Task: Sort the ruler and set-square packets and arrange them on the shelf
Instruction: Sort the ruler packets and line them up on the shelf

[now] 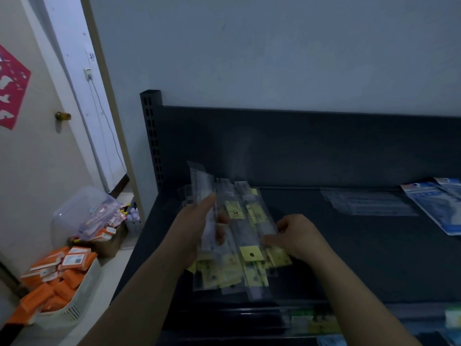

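- Both bare forearms reach in from the bottom edge, over a lower tier where green-labelled packets (311, 320) lie blurred
- Raised over the left end of the dark shelf (349, 258), the left hand (192, 228) grips a fan of ruler packets (205, 191), thumb along the front and fingers curled behind (they show through the plastic); the fan tilts with its tops toward the back panel
- Under and between the hands, a pile of packets (252, 255) with yellow header cards lies loosely overlapped near the shelf's front edge
- On that pile, the right hand (296, 236) has its fingers curled, thumb and fingertips pinching the right edge of one clear packet (264, 228)
- Further back, a few clear sleeves (369, 202) lie flat; blue-printed packets (434, 206) lie at the far right, well apart from the pile
- At the shelf's back left corner stands a slotted post (151, 136)
- Left of the shelf and lower, a white basket (74, 308) holds orange boxes (50, 290), with a clear plastic tub (79, 208) behind it
- Beyond them, a pale door carries a brass knob (62, 116) and a red paper cutting (12, 88)
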`<state>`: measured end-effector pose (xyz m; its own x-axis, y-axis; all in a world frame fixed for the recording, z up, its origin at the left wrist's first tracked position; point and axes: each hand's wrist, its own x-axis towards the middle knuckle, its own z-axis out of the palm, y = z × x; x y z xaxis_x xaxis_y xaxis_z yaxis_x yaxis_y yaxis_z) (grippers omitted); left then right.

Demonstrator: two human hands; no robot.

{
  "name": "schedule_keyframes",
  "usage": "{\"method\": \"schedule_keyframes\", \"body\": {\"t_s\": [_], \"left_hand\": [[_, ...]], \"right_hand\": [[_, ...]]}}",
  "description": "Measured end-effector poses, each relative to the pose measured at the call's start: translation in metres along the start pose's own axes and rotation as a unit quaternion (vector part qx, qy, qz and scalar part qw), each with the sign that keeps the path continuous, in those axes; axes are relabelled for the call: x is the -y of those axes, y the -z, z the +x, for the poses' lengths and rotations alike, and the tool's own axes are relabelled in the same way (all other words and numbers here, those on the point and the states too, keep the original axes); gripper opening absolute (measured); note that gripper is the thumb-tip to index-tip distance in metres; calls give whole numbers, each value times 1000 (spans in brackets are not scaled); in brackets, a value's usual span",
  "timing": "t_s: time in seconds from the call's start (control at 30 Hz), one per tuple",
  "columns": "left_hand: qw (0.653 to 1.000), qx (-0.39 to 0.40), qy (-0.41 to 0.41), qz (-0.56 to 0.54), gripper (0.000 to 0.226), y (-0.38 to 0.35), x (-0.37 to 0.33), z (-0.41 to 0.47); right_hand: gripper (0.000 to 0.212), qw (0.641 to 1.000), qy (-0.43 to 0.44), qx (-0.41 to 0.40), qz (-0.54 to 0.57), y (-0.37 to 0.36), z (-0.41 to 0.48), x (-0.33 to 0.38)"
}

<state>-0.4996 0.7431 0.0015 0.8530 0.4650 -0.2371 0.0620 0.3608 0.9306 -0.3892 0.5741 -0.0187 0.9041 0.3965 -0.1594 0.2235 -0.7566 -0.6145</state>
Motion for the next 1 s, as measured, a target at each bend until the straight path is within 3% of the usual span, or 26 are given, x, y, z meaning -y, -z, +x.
{"method": "schedule_keyframes", "body": {"t_s": [0.1,0.2,0.3,0.33,0.4,0.5,0.6,0.8,1.0], "left_hand": [[999,31,11,-5,44,-1,1,1],[998,54,11,-2,49,-4,1,1],[997,67,3,22,45,-11,1,0],[997,74,3,33,44,-13,1,0],[994,96,-3,46,43,-16,3,-1],[986,139,-35,83,34,-17,6,-2],[976,174,-57,118,30,-20,9,-5],[970,189,-46,144,28,-17,11,-2],[977,181,6,111,35,-13,11,-5]], "right_hand": [[30,999,-4,-11,43,1,5,-7],[19,986,1,-28,165,4,8,-13],[2,936,17,-18,351,7,6,-9],[11,921,31,-25,387,7,6,-8],[29,917,68,-22,392,6,6,-6],[26,928,105,13,356,6,3,4],[37,926,102,38,363,8,4,12],[40,861,135,91,483,19,6,16],[44,875,150,21,460,16,11,11]]}}
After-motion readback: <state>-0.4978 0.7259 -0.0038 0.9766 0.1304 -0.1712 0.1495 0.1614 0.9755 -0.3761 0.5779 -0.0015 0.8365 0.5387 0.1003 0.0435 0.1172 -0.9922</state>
